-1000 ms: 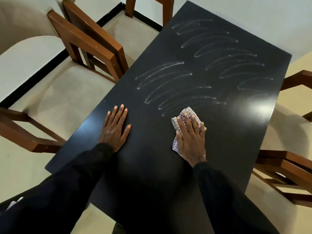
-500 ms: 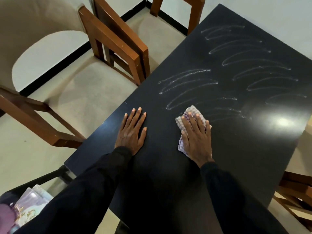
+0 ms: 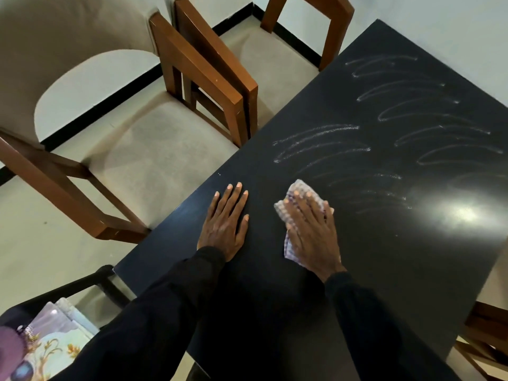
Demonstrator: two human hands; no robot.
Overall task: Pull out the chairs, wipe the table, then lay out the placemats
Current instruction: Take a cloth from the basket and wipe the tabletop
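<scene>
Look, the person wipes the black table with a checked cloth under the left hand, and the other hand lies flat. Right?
Not quite. The head view shows the checked cloth under the right hand, not the left; the left hand lies flat on the black table.

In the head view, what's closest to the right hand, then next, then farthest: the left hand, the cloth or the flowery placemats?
1. Cloth, under the right hand.
2. Left hand, just beside it.
3. Placemats, far lower left.
</scene>
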